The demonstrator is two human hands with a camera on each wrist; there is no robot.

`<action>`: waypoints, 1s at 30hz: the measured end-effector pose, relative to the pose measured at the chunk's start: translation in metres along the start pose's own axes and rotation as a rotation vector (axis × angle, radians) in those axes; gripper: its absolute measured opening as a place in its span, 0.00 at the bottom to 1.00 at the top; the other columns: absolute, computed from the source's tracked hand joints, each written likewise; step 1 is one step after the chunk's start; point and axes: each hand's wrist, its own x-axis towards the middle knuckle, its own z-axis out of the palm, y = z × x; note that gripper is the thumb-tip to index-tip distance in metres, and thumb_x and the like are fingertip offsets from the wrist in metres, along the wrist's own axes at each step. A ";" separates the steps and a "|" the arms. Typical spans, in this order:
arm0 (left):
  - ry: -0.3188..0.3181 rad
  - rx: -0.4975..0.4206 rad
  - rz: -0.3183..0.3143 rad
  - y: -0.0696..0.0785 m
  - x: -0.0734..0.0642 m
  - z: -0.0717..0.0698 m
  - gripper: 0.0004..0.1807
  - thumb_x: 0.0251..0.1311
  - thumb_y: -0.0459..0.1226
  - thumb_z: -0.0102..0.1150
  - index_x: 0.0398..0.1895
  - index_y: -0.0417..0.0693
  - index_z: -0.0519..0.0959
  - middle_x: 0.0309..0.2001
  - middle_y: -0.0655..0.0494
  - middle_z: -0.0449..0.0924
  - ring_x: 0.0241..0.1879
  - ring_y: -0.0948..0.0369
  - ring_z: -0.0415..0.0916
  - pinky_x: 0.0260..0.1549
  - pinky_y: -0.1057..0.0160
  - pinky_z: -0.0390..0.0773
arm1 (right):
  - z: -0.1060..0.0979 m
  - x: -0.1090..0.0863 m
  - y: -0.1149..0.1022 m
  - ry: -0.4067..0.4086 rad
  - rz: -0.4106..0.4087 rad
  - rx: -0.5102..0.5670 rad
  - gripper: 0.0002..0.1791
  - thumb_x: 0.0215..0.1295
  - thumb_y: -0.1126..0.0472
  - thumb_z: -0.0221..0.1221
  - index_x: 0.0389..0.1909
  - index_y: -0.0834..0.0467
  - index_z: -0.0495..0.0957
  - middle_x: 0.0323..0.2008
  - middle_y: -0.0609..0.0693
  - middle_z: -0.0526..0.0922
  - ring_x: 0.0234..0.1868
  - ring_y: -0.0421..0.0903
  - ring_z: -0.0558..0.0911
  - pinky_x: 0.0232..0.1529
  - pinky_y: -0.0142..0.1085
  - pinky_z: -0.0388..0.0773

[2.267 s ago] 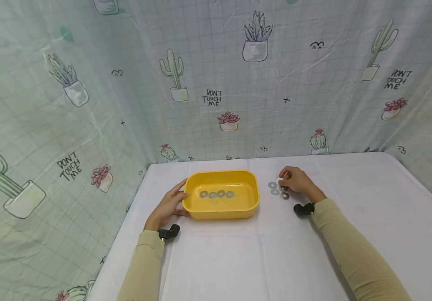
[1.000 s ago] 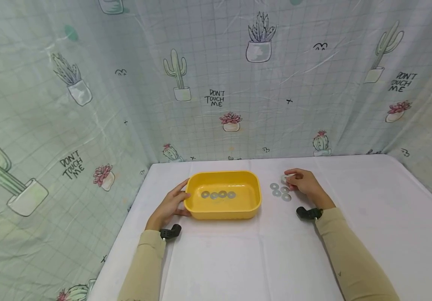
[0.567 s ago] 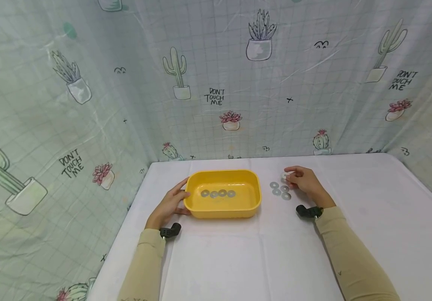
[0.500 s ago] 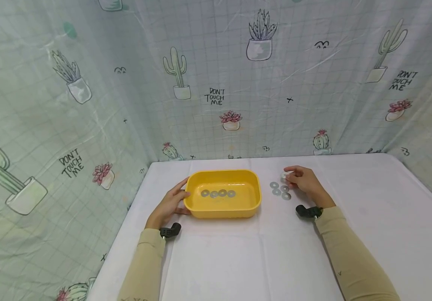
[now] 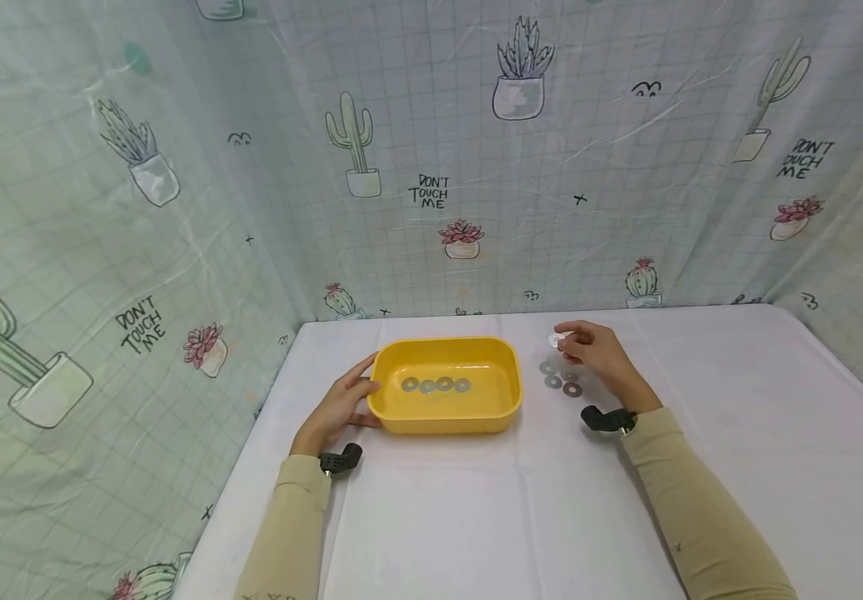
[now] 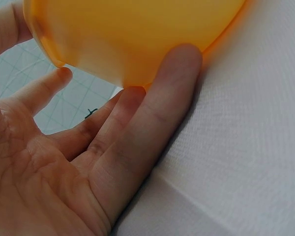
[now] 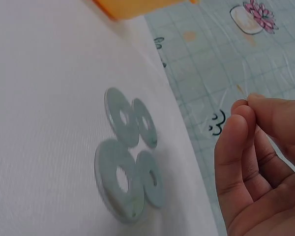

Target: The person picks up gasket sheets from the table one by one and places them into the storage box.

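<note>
A yellow rectangular tray stands on the white-covered table. My left hand grips its left end, with the thumb at the rim and other fingers against the outer wall. Several flat metal washers lie in a row on the tray's floor. Right of the tray, my right hand pinches a washer between thumb and fingertips, raised off the cloth. Below that hand lies a small cluster of washers, close together or touching. In the right wrist view, the fingertips hide most of the pinched washer.
The white tablecloth reaches back to a curtain printed with cacti and lettering. Between the tray and the loose washers lies a short stretch of cloth. Each wrist wears a small black camera.
My right hand has lifted a washer from the cluster and moved slightly left and up with it. The left hand and the tray stay in place.
</note>
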 end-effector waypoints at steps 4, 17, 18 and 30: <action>-0.002 0.012 0.001 0.000 0.001 0.001 0.33 0.72 0.42 0.53 0.77 0.78 0.60 0.65 0.40 0.71 0.46 0.52 0.81 0.40 0.46 0.90 | 0.005 -0.003 -0.008 -0.004 -0.048 -0.001 0.20 0.75 0.61 0.57 0.65 0.58 0.75 0.46 0.57 0.81 0.45 0.53 0.81 0.42 0.23 0.84; 0.009 0.008 -0.012 0.000 0.001 0.001 0.34 0.71 0.41 0.53 0.77 0.77 0.61 0.65 0.41 0.72 0.48 0.52 0.81 0.40 0.45 0.90 | 0.027 -0.013 -0.031 -0.055 -0.113 0.000 0.18 0.75 0.62 0.58 0.62 0.57 0.77 0.49 0.66 0.80 0.41 0.52 0.80 0.42 0.26 0.85; 0.008 0.009 -0.011 0.000 0.001 0.001 0.34 0.72 0.41 0.53 0.78 0.76 0.61 0.65 0.41 0.72 0.48 0.52 0.81 0.40 0.45 0.90 | 0.029 -0.014 -0.033 -0.058 -0.118 -0.004 0.17 0.75 0.62 0.58 0.62 0.57 0.78 0.49 0.67 0.79 0.41 0.52 0.80 0.42 0.26 0.85; 0.007 0.002 -0.013 0.000 0.000 0.001 0.34 0.71 0.41 0.53 0.77 0.77 0.61 0.66 0.41 0.71 0.48 0.51 0.81 0.40 0.45 0.90 | 0.050 -0.021 -0.042 -0.118 -0.137 0.028 0.16 0.72 0.62 0.61 0.59 0.55 0.80 0.43 0.60 0.82 0.38 0.51 0.81 0.41 0.30 0.86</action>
